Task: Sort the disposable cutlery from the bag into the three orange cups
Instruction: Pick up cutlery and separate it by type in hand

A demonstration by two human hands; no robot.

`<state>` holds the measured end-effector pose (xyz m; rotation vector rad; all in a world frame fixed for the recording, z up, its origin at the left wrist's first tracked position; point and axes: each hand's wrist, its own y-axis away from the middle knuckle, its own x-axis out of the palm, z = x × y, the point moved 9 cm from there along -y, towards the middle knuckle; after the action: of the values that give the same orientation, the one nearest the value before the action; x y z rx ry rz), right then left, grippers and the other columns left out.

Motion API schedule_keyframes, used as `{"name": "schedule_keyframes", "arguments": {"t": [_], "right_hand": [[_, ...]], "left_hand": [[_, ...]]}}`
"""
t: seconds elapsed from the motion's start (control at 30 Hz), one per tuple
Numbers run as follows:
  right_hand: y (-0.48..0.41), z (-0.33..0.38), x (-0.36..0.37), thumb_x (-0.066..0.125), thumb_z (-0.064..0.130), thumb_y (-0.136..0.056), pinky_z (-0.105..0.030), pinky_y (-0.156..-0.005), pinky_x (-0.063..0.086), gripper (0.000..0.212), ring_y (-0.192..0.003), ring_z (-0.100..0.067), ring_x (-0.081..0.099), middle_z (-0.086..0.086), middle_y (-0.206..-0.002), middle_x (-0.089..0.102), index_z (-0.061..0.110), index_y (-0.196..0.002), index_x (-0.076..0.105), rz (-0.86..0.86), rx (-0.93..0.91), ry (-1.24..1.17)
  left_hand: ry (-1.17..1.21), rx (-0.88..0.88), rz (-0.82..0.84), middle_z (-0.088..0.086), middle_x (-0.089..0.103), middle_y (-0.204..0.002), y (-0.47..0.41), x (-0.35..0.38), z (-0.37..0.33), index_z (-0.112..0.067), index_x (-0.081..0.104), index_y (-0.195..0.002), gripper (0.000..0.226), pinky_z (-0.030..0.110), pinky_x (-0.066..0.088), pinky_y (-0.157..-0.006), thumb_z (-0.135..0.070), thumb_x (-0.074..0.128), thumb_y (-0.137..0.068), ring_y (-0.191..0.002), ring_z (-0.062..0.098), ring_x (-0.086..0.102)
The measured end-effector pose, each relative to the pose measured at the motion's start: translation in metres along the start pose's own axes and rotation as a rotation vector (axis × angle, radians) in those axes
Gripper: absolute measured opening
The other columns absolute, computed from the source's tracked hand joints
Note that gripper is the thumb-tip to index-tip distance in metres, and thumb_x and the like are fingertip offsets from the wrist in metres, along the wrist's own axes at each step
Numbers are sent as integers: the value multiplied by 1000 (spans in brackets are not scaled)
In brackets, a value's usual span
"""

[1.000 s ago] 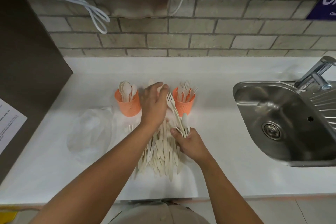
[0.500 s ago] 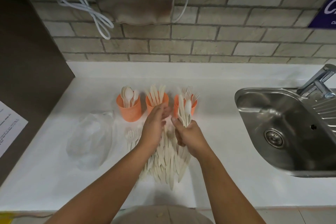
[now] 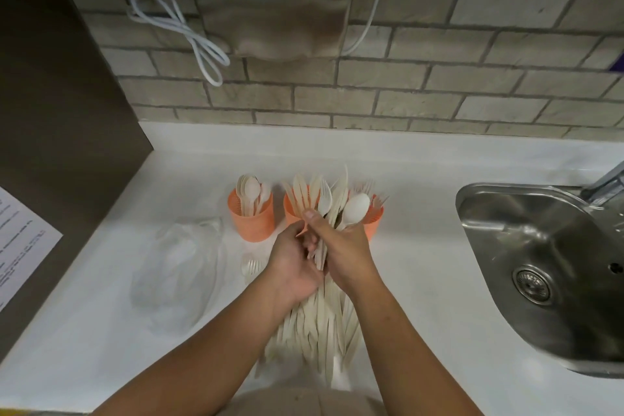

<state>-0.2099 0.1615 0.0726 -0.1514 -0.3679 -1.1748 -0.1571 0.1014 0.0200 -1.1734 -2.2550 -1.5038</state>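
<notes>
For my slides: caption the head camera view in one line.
Right hand grips a mixed cutlery bunch before three orange cups; left hand touches its handles.

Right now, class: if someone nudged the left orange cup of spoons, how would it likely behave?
The cup probably tips easily: its spoons stand well above the rim. It may also slide, since the white counter looks smooth.

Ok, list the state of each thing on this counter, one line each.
Left cup: upright, holds spoons.
Middle cup: upright, holds knives.
Right cup: upright, holds forks.
Bag: lying crumpled, looks emptied.
Pile: unsorted, loose on counter.
Right hand: grips mixed bundle.
Left hand: fingers curled at bundle; grip unclear.
</notes>
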Motion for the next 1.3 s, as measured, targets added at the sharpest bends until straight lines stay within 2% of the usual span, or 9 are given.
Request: {"name": "schedule_keyframes", "arguments": {"t": [0.23, 0.33, 0.47, 0.67, 0.77, 0.87, 0.93, 1.07, 1.3], "right_hand": [[-12, -10, -4, 75, 14, -91, -29, -55, 41, 21, -49, -17, 44, -3, -54, 48, 20, -73, 67, -28, 39, 43], [-13, -11, -6, 75, 15, -93, -24, -45, 32, 6, -47, -16, 40, -9, -60, 49, 14, -88, 73, 14, 130, 3], [-11, -17, -7, 69, 2, -90, -27, -49, 25, 6, -48, -16, 27, -6, -58, 38, 4, -88, 64, 174, 277, 212], [14, -22, 13, 71, 4, -89, -27, -45, 25, 18, -43, -17, 29, -3, -52, 38, 10, -80, 57, 390, 375, 343], [14, -20, 15, 67, 5, -91, -25, -44, 24, 27, -42, -15, 26, -3, -51, 32, 16, -68, 60, 332, 395, 324], [17, -16, 13, 70, 14, -93, -24, -44, 22, 22, -45, -14, 23, 1, -54, 29, 16, -78, 54, 287, 406, 336], [18, -14, 13, 68, 11, -94, -25, -45, 21, 13, -44, -13, 25, 1, -54, 29, 12, -93, 55, 266, 406, 272], [26, -18, 35, 60, -1, -93, -22, -42, 22, 8, -45, -13, 33, -5, -58, 36, 6, -95, 61, 409, 436, 285], [40, -31, 61, 58, -4, -92, -24, -44, 29, 13, -53, -18, 42, -10, -63, 47, 4, -102, 58, 444, 457, 193]], "left_hand": [[-151, 143, 72, -1, 39, -62, -12, 10, -13, -21, 66, -90, 29, 22, 43, -60, -40, 50, -105, -54, 8, 37], [-388, 294, 155, -2, 77, -95, -7, 22, -26, -24, 72, -111, 46, 24, 48, -65, -56, 39, -105, -82, 11, 64], [-550, 577, 244, 0, 73, -123, 8, 33, -66, -34, 61, -135, 61, 29, 53, -91, -72, 48, -89, -121, 26, 66], [-898, 1049, 220, -9, 74, -123, 50, 50, -110, -27, 65, -136, 33, 35, 50, -109, -31, 44, -111, -122, 4, 65], [-1249, 1000, 229, -13, 66, -137, 46, 50, -97, -23, 67, -137, 35, 29, 44, -113, -29, 45, -111, -129, -6, 56], [-948, 803, 238, -15, 54, -148, 43, 31, -97, -30, 46, -153, 50, 9, 40, -106, -39, 55, -105, -136, -8, 47], [-802, 629, 248, -8, 59, -142, 37, 17, -92, -31, 48, -149, 66, 22, 46, -108, -52, 69, -91, -132, 4, 55], [-785, 347, 403, 12, 77, -100, 37, 3, -57, -8, 74, -113, 41, 39, 55, -94, -43, 74, -92, -95, 35, 70], [-690, 398, 308, 16, 67, -72, 52, -17, -68, -3, 74, -108, 27, 27, 47, -53, -27, 63, -101, -50, 21, 52]]}}
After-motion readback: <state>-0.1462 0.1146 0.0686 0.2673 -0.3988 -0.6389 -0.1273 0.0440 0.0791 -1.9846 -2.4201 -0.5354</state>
